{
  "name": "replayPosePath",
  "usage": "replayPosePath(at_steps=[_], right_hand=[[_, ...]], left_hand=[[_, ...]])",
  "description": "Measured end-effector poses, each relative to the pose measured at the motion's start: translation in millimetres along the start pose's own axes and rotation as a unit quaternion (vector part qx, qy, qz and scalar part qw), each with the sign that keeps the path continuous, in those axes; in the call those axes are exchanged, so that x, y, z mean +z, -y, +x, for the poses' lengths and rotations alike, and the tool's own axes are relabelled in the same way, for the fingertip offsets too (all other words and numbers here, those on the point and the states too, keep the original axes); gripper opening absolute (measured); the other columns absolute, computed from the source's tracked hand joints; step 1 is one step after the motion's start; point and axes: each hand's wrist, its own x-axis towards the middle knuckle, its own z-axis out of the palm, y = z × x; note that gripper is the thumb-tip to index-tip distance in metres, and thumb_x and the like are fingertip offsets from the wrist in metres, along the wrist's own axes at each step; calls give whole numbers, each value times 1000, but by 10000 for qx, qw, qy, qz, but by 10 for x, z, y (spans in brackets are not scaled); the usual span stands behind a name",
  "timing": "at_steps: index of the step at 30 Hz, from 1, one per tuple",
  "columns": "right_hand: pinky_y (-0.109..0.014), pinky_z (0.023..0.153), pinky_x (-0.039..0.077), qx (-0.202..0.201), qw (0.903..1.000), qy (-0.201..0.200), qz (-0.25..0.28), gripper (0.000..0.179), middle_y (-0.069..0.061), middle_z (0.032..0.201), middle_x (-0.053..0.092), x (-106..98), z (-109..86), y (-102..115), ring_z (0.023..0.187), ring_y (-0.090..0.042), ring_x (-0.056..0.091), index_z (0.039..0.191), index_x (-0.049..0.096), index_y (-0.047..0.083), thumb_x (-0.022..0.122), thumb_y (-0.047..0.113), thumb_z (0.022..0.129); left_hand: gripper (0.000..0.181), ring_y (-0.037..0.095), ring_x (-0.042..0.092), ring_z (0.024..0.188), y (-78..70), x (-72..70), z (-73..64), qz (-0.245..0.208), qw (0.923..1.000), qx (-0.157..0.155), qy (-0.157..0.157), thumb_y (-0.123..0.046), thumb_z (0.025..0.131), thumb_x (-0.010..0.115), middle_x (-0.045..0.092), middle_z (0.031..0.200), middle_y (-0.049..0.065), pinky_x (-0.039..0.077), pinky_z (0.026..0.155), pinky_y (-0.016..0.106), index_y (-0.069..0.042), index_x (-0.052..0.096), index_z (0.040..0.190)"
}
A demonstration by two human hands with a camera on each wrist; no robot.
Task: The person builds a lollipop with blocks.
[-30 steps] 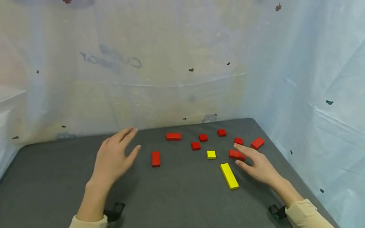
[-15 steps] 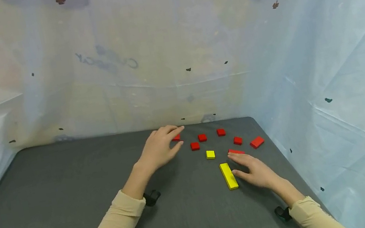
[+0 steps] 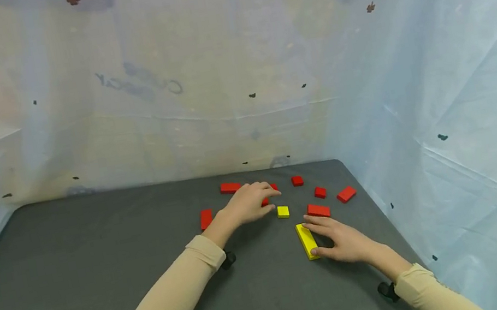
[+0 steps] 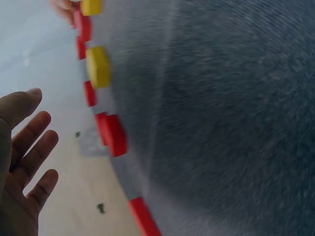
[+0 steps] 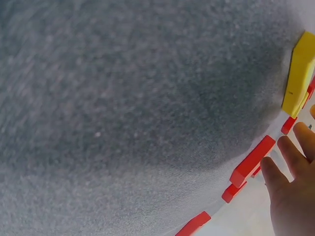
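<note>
My left hand (image 3: 248,204) hovers over the dark table with its fingers extended. It partly covers two small red blocks, and a small yellow block (image 3: 283,212) lies just right of its thumb. In the left wrist view the same left hand (image 4: 29,157) has spread fingers and holds nothing. My right hand (image 3: 341,241) is at the long yellow block (image 3: 304,239), fingertips near its far end and thumb near its close end; firm contact cannot be told. The right wrist view has loosely straight fingers (image 5: 290,157) below the long yellow block (image 5: 299,73).
Red blocks lie around: a long one (image 3: 319,211) beyond the right hand, another (image 3: 347,194) near the table's right edge, small ones (image 3: 297,180) at the back. Two more long red blocks (image 3: 230,187) lie beside the left arm. Plastic sheeting (image 3: 194,76) rises behind the table (image 3: 101,280).
My left hand has swept rightward, past the long red blocks, to the small blocks. My right hand has shifted left and nearer, from the long red block to the long yellow one.
</note>
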Motion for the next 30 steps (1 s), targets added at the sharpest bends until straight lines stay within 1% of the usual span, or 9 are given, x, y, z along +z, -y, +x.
replayPosePath(at_steps=[3,6,8,11,17,22,26,30], right_hand=[[-49,105,40,-43,9999,149,-38,70,0,155,34,12,5,-8,139,-24,36,145,44,19,66,50,86],[-49,106,39,-54,9996,268,-60,72,1,155,33,19,8,-14,139,-23,36,146,44,20,65,53,86],[-49,106,39,-76,9995,311,-56,72,0,155,33,24,8,-16,140,-23,35,146,43,20,65,53,85],[-50,106,39,-104,9994,333,-3,73,-1,155,33,33,6,-19,140,-24,35,146,43,19,67,52,85],[-50,104,42,-205,9993,307,13,75,-2,155,34,63,-5,-30,138,-25,37,146,42,20,70,50,83],[-50,103,42,-170,9994,274,97,75,0,155,33,49,-18,-27,138,-25,37,146,42,20,72,46,82],[-51,103,42,-185,9995,230,91,75,-1,154,35,34,-13,-32,138,-25,37,146,43,20,74,44,82],[-50,103,42,-183,9997,173,27,76,-2,153,37,29,10,-36,136,-25,39,144,46,19,75,45,80]], left_hand=[[40,17,56,114,7,106,50,23,9994,48,341,-30,90,67,59,129,-3,46,96,38,-26,61,130],[39,16,55,116,-13,173,88,107,9978,0,661,-32,91,66,58,131,-4,46,98,39,-29,61,129],[38,16,55,118,-28,211,113,153,9967,-30,802,-32,91,66,58,131,-4,46,98,39,-30,61,129],[37,15,55,116,-58,256,145,188,9957,-77,906,-32,91,66,59,129,-5,47,95,38,-30,62,128],[33,14,56,114,-95,333,173,346,9944,-129,990,-33,91,65,61,126,-5,47,93,37,-30,65,125],[30,14,58,109,-106,373,199,378,9952,-76,899,-34,91,65,62,121,-4,48,88,35,-29,67,120],[26,14,59,104,-119,387,232,382,9957,-66,841,-33,91,65,63,116,-4,48,87,35,-27,69,117],[24,13,59,101,-128,391,255,358,9959,-108,823,-33,91,65,63,112,-5,48,86,35,-27,70,114]])
